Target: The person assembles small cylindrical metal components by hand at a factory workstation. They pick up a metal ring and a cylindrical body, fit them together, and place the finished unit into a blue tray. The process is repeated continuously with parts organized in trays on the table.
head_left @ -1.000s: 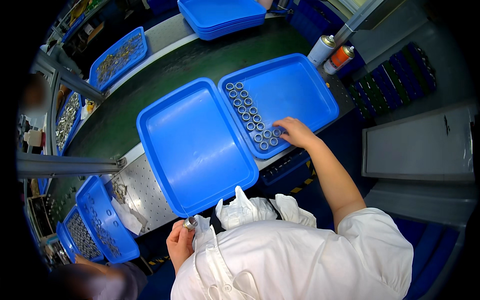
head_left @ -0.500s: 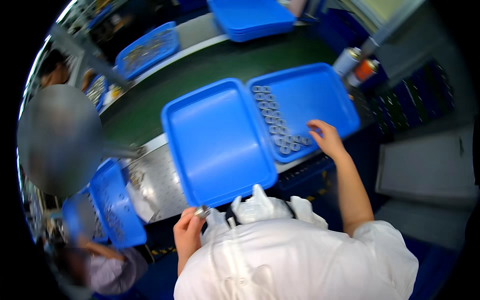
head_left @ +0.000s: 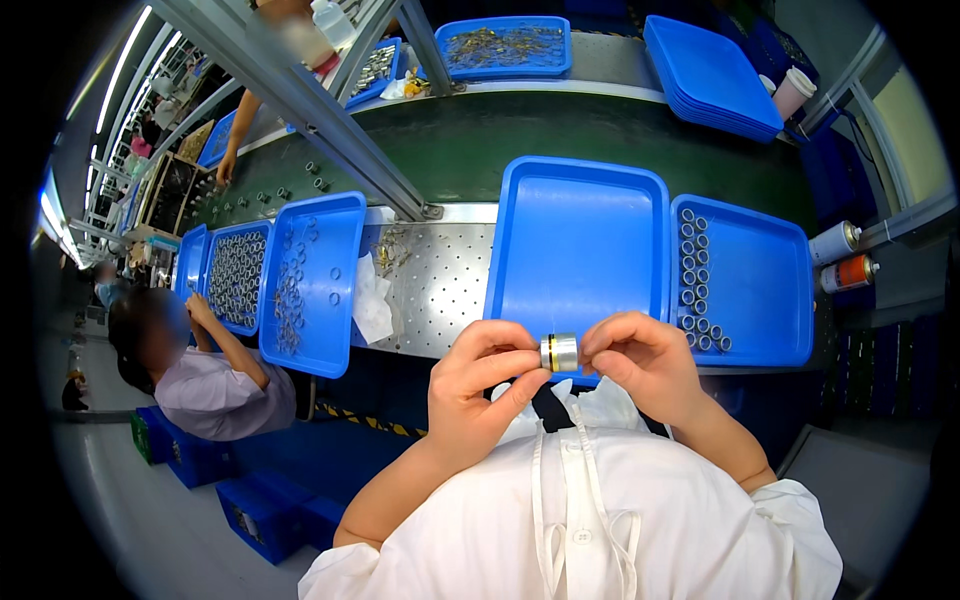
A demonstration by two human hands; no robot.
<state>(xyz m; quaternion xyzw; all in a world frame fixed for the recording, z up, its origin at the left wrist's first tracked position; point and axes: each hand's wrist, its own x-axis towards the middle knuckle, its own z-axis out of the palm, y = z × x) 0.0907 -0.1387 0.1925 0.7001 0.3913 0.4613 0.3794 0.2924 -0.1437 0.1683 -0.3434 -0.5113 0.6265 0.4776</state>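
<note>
Metal cylinder (head_left: 562,352), one: short, silvery, with a dark and a yellowish band near its left end. Located in front of the chest, at the near edge of the middle blue tray, axis running roughly left to right.

Left hand (head_left: 482,385): thumb and fingers pinched on the cylinder's left end, a grip that probably steadies it while leaving most of its side bare.

Right hand (head_left: 645,368): fingers and thumb drawn close together at the opposite end; whether they touch it, or hold something small, cannot be told. Meeting end to end presumably keeps the hands out of each other's way.

Middle blue tray (head_left: 580,240): directly ahead on the counter (head_left: 445,280), perhaps placed there for short reach.

Right-hand blue tray (head_left: 765,275): beside the middle one, holding metal rings (head_left: 701,272) in close rows along its left side, an order that likely makes them easy to pick out singly.

Left-hand blue tray (head_left: 345,255): well apart, with rings lying loose.

White paper (head_left: 373,308): crumpled, just beside that tray.

Spray cans (head_left: 850,273): two, beyond the right-hand tray's right edge, seemingly kept clear of the hands.
</note>
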